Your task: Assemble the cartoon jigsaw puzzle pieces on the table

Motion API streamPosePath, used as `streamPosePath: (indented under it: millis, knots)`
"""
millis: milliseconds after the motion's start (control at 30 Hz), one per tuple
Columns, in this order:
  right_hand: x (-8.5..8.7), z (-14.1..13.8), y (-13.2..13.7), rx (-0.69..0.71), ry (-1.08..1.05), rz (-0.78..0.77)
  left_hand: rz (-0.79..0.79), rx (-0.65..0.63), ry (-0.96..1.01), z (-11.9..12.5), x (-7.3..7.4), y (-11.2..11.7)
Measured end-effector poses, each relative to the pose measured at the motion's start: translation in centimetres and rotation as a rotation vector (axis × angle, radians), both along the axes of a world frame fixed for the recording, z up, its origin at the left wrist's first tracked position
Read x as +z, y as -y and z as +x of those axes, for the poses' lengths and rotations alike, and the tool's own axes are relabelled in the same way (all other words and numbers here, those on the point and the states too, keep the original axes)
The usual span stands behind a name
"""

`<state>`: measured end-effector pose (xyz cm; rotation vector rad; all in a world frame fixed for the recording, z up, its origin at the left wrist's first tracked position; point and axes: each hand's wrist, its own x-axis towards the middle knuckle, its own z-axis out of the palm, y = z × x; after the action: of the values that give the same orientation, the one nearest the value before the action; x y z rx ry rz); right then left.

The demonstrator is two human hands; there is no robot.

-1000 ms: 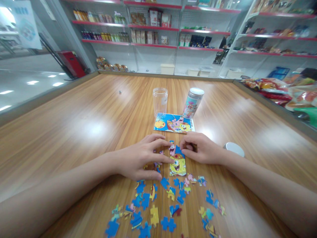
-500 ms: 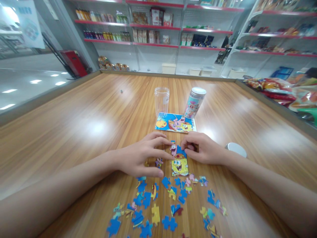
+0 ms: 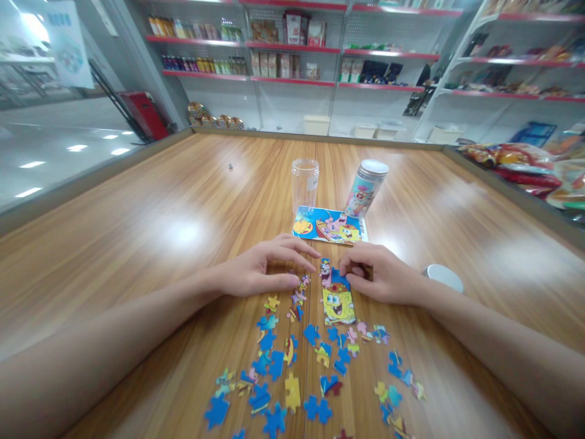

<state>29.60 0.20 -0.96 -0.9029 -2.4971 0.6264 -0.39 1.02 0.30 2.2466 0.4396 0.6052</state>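
A small joined block of cartoon puzzle pieces [image 3: 337, 297] lies on the wooden table [image 3: 150, 231] between my hands. My left hand [image 3: 262, 270] rests to its left, fingers curved and thumb pressed toward a loose piece [image 3: 301, 285]; whether it grips that piece I cannot make out. On the block's right, my right hand [image 3: 381, 277] has its fingers curled, their tips on the block's upper right edge. Several loose blue, yellow and pink pieces [image 3: 292, 366] are scattered nearer to me.
A printed reference picture [image 3: 329, 224] lies beyond the hands. Behind it stand a clear empty jar [image 3: 304, 183] and a lidded printed can [image 3: 365, 189]. A white lid [image 3: 442, 277] lies to the right. Shop shelves [image 3: 292, 55] line the back; snack bags [image 3: 525, 164] lie at the right edge.
My left hand has drawn back from over the loose pieces and lifted its thumb side, uncovering the pieces left of the block. My right hand stays at the block's upper right.
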Motion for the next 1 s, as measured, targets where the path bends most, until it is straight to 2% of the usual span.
streamPosePath:
  millis: [167,300,800,1000]
  knots:
    - [0.1,-0.14,0.04,-0.007,0.008,0.004,0.274,-0.048,-0.109,0.51,-0.25,0.56]
    - [0.09,-0.2,0.12,-0.006,0.014,0.007,0.416,-0.084,-0.187,0.69,-0.61,0.8]
    - [0.09,-0.11,0.08,-0.004,0.02,0.026,0.527,-0.099,-0.256,0.96,-0.34,1.09]
    - [-0.09,-0.12,0.23,0.041,0.049,0.146,0.551,-0.093,-0.267,0.71,-0.52,1.1]
